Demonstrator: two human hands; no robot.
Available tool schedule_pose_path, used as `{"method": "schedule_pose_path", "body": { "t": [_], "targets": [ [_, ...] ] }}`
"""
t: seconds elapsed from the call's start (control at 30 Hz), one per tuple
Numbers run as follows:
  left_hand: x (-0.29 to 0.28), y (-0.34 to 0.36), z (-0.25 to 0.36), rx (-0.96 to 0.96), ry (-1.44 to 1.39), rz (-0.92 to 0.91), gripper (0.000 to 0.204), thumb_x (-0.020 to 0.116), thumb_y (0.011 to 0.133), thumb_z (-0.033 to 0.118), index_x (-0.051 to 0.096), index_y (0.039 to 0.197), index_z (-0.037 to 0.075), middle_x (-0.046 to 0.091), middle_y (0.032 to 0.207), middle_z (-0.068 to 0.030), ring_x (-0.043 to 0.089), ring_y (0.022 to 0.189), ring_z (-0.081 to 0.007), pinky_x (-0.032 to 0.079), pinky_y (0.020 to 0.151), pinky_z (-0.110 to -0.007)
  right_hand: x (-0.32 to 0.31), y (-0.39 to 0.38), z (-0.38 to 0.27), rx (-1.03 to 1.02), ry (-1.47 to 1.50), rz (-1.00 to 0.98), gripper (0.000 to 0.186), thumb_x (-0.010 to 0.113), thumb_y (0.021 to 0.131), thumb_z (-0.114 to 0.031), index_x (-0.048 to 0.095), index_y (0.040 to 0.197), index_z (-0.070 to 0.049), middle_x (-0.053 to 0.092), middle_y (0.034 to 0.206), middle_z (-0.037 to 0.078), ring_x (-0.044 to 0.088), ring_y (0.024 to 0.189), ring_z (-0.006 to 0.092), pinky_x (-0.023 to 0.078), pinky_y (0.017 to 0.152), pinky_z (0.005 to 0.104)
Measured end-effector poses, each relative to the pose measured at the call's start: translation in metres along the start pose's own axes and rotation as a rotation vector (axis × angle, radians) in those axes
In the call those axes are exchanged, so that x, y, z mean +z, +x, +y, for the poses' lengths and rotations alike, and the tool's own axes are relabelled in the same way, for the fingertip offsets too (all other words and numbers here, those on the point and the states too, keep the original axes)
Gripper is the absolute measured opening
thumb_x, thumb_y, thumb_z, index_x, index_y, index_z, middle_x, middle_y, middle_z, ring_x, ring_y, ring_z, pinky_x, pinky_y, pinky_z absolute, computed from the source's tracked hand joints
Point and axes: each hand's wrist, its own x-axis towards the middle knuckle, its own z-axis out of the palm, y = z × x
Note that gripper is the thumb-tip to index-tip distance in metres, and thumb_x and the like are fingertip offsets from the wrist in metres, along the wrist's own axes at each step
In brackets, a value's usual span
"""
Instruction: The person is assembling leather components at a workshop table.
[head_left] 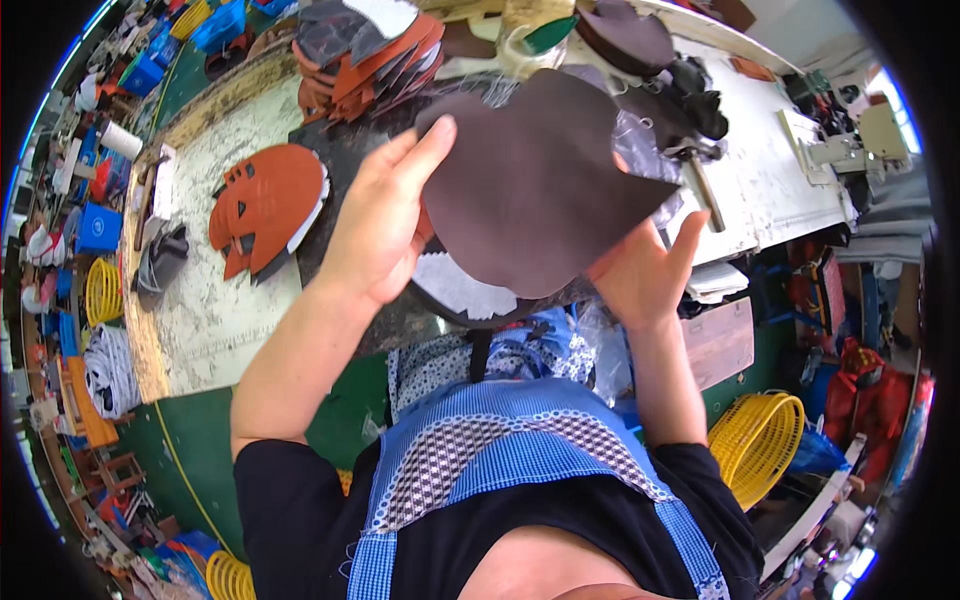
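A worn pale surface (215, 310) fills the upper middle of the frame, green floor (200, 440) lies below it, and yellow baskets (755, 440) stand lower right.

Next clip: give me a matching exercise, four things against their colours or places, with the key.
Things:
1. leather piece
2. cut stack
3. basket
4. hammer

Descriptions:
A. yellow, on the floor at right
B. dark brown, held up by left hand and right hand
C. orange, on the table at left
D. on the white table beyond the right hand

Pairs: 1-B, 2-C, 3-A, 4-D
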Motion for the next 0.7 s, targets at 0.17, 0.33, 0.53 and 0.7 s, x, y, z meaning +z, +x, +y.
{"method": "schedule_pose_path", "body": {
  "t": [0.17,0.33,0.53,0.7],
  "targets": [
    [-0.037,-0.062,-0.058,-0.017,-0.015,0.146,0.048,0.059,0.104,0.018,0.046,0.146,0.001,0.061,0.135,-0.0109,0.062,0.121,-0.0182,0.050,0.103,-0.034,0.056,-0.024,0.027,-0.138,-1.247,0.377,0.049,0.067,0.088,0.011,0.056,0.136,0.001,0.066,0.113,0.009,0.064,0.097,0.0113,0.051,0.086,0.0259],
    [-0.047,-0.103,-0.074,0.218,0.342,0.174,0.057,0.071,0.088,-0.010,0.053,0.141,0.000,0.061,0.125,-0.0138,0.068,0.106,-0.0177,0.058,0.083,-0.026,0.050,-0.036,0.020,0.092,-1.214,0.257,0.034,0.067,0.088,0.011,0.067,0.122,0.006,0.059,0.121,0.009,0.061,0.106,0.0132,0.047,0.088,0.0219],
    [-0.066,-0.052,-0.059,0.395,0.610,0.311,0.030,0.072,0.090,-0.004,0.069,0.120,-0.003,0.057,0.120,-0.0096,0.065,0.080,-0.0072,0.057,0.066,-0.019,0.042,0.024,0.028,-0.100,-1.188,0.330,0.045,0.071,0.085,0.010,0.065,0.129,0.004,0.053,0.129,0.008,0.051,0.083,0.0025,0.046,0.072,0.0169],
    [-0.079,-0.045,-0.081,0.253,0.582,0.343,0.031,0.072,0.089,-0.004,0.069,0.120,-0.004,0.054,0.120,-0.0090,0.063,0.075,-0.0051,0.057,0.063,-0.018,0.022,0.013,0.046,-0.031,-1.323,0.361,0.047,0.070,0.085,0.010,0.064,0.131,0.003,0.049,0.133,0.009,0.052,0.080,0.0008,0.048,0.065,0.0151]
  ]
}}
